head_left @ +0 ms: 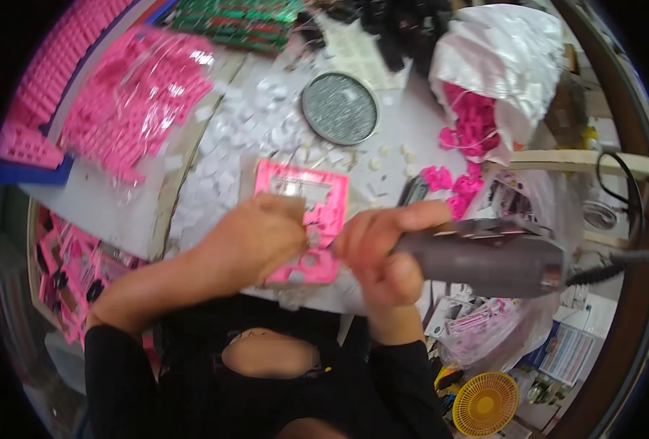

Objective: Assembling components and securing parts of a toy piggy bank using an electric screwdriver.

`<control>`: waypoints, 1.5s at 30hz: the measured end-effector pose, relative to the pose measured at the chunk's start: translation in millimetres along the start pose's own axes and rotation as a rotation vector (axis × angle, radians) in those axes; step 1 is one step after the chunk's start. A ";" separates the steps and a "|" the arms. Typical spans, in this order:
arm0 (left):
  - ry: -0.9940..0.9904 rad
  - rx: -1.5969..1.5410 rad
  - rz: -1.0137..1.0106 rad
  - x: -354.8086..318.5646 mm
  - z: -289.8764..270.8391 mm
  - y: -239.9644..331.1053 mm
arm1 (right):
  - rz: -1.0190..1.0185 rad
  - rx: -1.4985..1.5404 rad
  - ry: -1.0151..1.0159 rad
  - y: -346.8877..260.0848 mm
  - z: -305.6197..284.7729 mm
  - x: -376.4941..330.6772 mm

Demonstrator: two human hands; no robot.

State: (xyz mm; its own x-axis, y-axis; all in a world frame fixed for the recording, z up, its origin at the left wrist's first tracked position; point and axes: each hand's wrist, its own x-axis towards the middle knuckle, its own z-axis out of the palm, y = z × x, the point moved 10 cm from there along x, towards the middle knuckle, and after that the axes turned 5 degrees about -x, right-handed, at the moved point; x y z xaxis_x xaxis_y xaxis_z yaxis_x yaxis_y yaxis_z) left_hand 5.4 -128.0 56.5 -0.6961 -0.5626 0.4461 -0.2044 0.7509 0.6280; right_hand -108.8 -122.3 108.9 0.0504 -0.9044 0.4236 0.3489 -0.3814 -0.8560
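A pink plastic casing lies on the worktable in front of me, with molded recesses and a pale part inside. My left hand rests over its left side, fingers curled and pressed together. Whatever they pinch is hidden. My right hand is wrapped round the front of a grey electric screwdriver, held roughly level. Its tip end points left toward the casing, close to my left fingertips; the bit itself is blurred. Beyond the casing stands a round metal dish full of small silvery pieces, likely screws.
Small white pieces are strewn left of the dish. A clear bag of pink parts lies far left, green circuit boards at the back. A white bag spills pink pieces at right. A yellow basket sits lower right.
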 end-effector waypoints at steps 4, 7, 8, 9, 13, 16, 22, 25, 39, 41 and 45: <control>0.148 0.074 -0.333 -19.4 -44.6 -57.0 | -0.071 -0.080 0.039 13.2 -17.3 6.0; 0.062 0.031 -0.027 -27.0 -17.5 -21.8 | -0.042 -0.034 0.075 31.5 -20.9 6.9; -0.041 -0.008 -0.023 -30.8 -4.8 -15.5 | -0.040 -0.057 0.062 35.7 -19.1 7.7; -0.045 0.039 -0.038 -36.1 0.9 -13.9 | -0.040 -0.079 0.048 39.3 -17.0 7.9; -0.075 0.124 -0.083 -48.4 18.8 -14.1 | -0.001 -0.281 -0.020 51.6 -9.0 4.9; -0.080 0.104 -0.097 -46.6 18.8 -15.3 | 0.028 -0.350 -0.006 60.5 -11.2 1.5; -0.058 0.013 -0.213 -46.4 14.5 -20.3 | -0.006 -0.405 -0.195 66.7 7.0 3.2; -0.010 0.036 -0.184 -44.6 11.2 -17.9 | 0.033 -0.425 -0.169 63.3 -1.4 5.8; 0.166 -0.103 -0.143 -23.6 1.8 -21.4 | 0.016 0.020 -0.191 19.0 14.1 8.9; 0.145 -0.081 -0.090 -6.9 -0.3 -19.1 | -0.006 0.074 -0.177 15.5 3.8 9.3; -0.037 -0.168 -0.303 77.7 -17.1 -103.7 | 0.024 0.030 -0.031 24.4 -8.4 10.6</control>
State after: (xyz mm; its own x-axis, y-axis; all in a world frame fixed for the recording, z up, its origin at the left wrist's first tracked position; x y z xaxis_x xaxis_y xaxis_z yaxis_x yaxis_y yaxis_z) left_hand -15.7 -255.6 36.9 -0.6462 -0.7362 0.2013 -0.2917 0.4820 0.8262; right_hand -107.6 -142.8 90.1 0.0882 -0.9065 0.4128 0.3752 -0.3537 -0.8568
